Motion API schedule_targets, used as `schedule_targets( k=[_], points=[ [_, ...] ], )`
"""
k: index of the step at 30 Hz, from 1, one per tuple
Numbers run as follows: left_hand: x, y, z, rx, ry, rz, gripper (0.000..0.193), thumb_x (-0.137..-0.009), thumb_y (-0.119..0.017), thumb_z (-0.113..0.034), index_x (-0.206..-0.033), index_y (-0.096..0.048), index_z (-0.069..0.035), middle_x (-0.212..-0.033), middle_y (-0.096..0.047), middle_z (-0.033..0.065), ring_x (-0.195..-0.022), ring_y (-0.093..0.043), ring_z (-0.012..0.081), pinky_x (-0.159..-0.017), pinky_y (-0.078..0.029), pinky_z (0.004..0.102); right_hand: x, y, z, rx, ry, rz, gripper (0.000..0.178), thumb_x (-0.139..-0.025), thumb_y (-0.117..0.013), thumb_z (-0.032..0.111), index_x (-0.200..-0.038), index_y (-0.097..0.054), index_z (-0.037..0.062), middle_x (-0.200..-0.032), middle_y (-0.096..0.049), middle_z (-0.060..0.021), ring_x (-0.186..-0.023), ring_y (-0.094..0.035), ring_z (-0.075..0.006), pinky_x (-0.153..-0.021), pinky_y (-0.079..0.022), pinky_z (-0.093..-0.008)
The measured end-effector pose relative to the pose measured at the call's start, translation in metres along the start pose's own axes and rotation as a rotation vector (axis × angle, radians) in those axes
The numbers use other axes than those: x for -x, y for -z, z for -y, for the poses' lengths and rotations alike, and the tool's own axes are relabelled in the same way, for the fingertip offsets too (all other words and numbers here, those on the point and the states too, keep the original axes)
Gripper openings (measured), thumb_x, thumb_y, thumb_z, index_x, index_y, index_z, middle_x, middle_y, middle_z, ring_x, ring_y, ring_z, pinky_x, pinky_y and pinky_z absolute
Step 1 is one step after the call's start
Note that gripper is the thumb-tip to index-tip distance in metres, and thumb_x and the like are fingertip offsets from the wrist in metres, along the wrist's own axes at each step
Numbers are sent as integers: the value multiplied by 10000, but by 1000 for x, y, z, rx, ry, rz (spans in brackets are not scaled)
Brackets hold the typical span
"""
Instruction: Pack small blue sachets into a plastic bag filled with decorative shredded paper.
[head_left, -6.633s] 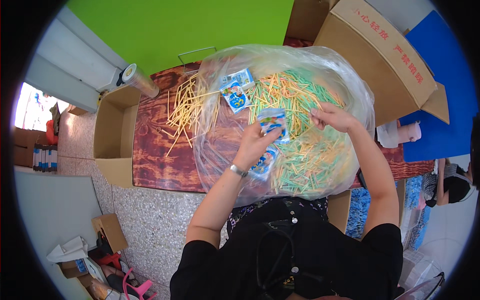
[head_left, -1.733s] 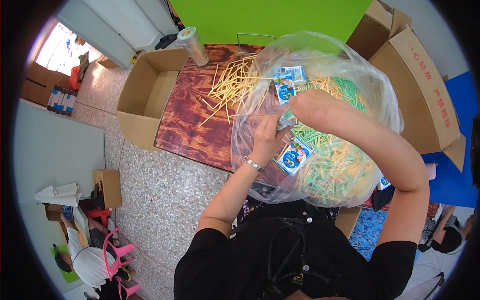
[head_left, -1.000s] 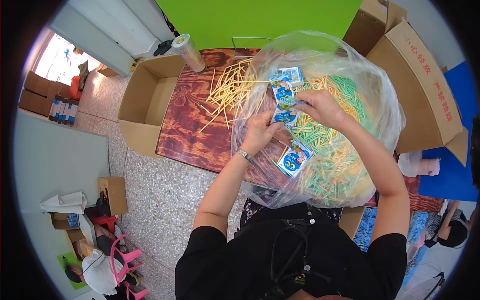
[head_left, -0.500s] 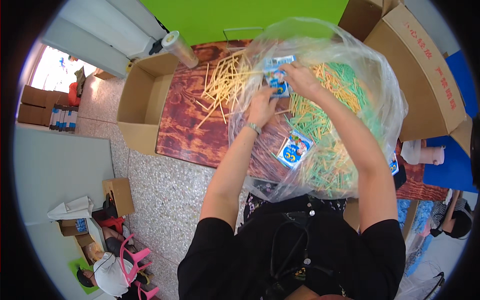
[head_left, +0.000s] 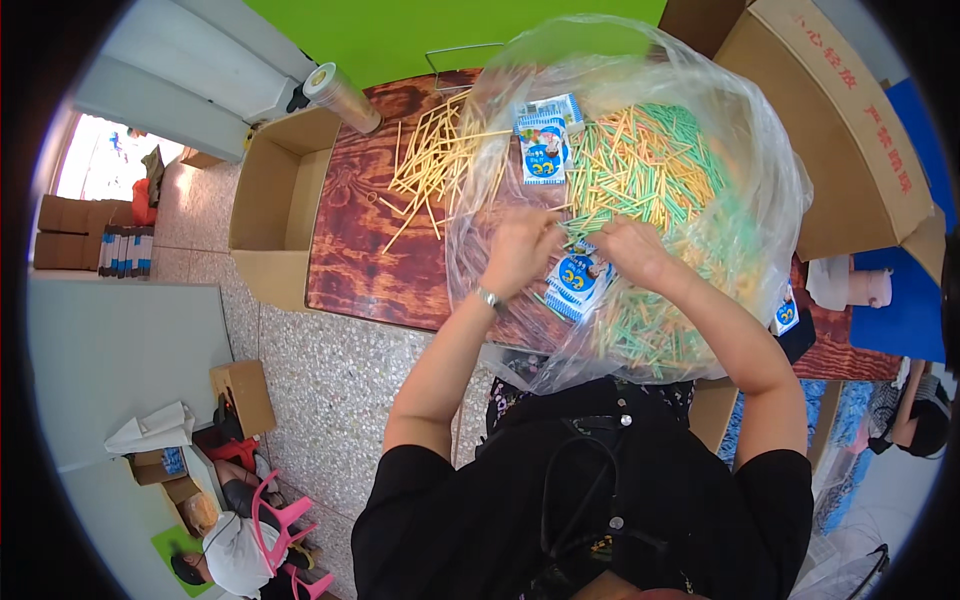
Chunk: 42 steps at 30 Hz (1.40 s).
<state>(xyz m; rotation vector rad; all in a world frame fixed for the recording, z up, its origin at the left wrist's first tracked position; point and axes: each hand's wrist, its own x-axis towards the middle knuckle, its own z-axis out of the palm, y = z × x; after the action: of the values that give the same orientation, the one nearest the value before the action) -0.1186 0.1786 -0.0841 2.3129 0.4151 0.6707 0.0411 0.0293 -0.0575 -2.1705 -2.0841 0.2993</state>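
My left hand (head_left: 522,252) is low over the clear plastic bag (head_left: 790,190), fingers curled together at the edge of the green and yellow stick pile (head_left: 650,165). Close by on its right, my right hand (head_left: 632,250) has bent fingers at the upper edge of a blue and white packet (head_left: 576,284). What lies within either set of fingers is too small or hidden to tell. Beyond my hands, another blue and white packet (head_left: 543,150) partly covers one more packet (head_left: 572,110) beside the pile. Loose pale yellow sticks (head_left: 430,165) spread out to the left.
An open cardboard box (head_left: 285,180) stands left of the reddish wooden table (head_left: 350,260), near a roll of clear tape (head_left: 342,98). A large carton (head_left: 830,130) rises at the right, by a pink roll (head_left: 868,288). Another person (head_left: 235,550) sits at lower left.
Both hands have left the far packets and come nearer to my body, toward the nearer packet. One far packet now lies over another. The view has shifted slightly.
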Motion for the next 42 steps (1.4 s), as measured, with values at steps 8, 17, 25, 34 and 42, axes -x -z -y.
schedule_targets(
  k=[8, 17, 25, 34, 42],
  points=[
    [26, -12, -38, -112, -73, -30, 268, -762, -737, -158, -990, -670, -35, -925, -627, 108, -855, -580, 310, -782, -486, 368, 10, 32, 2, 157, 64, -237, 166, -802, -605, 154, -962, -610, 107, -799, -637, -60, -809, -626, -263, -684, -507, -358],
    [15, -12, -33, 515, 304, 301, 181, -888, -660, -165, -896, -709, 9, -767, -687, 31, -691, -597, 50, -607, -481, 241, 15, 44, -2, -776, -122, -239, 202, -858, -666, 240, -855, -616, 45, -716, -628, -142, -657, -630, -292, -601, -476, -379],
    [0, -16, -52, 377, 343, 186, 281, -748, -808, -139, -645, -568, -33, -604, -522, -43, -580, -459, 20, -497, -382, 208, 32, 63, -8, -683, -56, -183, 212, -823, -638, 129, -1005, -577, 39, -841, -604, -178, -801, -591, -391, -681, -457, -460],
    [1, -25, -40, 330, 259, 135, 390, -715, -826, -160, -638, -460, -49, -591, -445, -18, -555, -432, 77, -498, -373, 245, 28, 46, -81, -969, -241, -463, 279, -879, -611, 142, -1141, -581, 53, -962, -649, -106, -826, -628, -167, -730, -492, -313],
    [4, -26, -33, 473, 371, 69, 397, -732, -817, -164, -640, -447, -53, -584, -457, -10, -539, -413, 63, -489, -367, 244, 66, 61, -164, -219, -629, -160, 219, -839, -583, 208, -916, -646, 14, -908, -672, -187, -826, -652, -322, -776, -511, -406]
  ],
)
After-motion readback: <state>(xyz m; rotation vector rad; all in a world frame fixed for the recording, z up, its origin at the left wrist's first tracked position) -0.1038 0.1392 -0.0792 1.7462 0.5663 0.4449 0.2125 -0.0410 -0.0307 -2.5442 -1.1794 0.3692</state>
